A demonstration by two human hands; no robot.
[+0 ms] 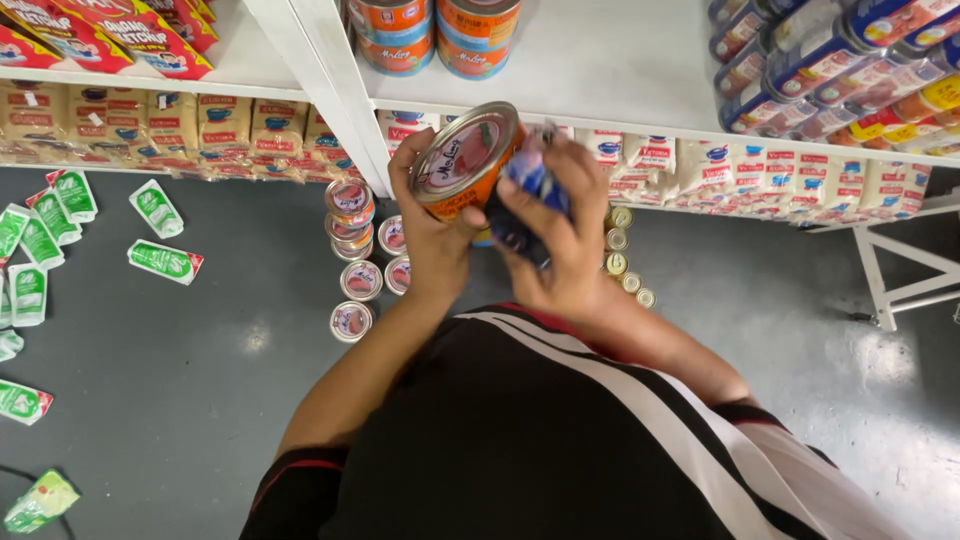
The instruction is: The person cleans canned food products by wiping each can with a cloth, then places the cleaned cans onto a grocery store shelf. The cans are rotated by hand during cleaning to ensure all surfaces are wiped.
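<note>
Left hand (432,235) clasps the orange tin (466,160) below the white shelf (600,70); right hand (560,235) grips a blue cloth (528,180) against it — best kept steady while wiping.

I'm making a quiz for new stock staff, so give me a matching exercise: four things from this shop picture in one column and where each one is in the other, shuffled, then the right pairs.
Things:
1. Orange round can
2. Blue cloth
3. Green and white sachets
4. Small gold-topped tins

Places:
A. Gripped in the right hand
B. On the floor at the left
C. On the floor just right of the hands
D. Held in the left hand

Pairs: 1-D, 2-A, 3-B, 4-C
</note>
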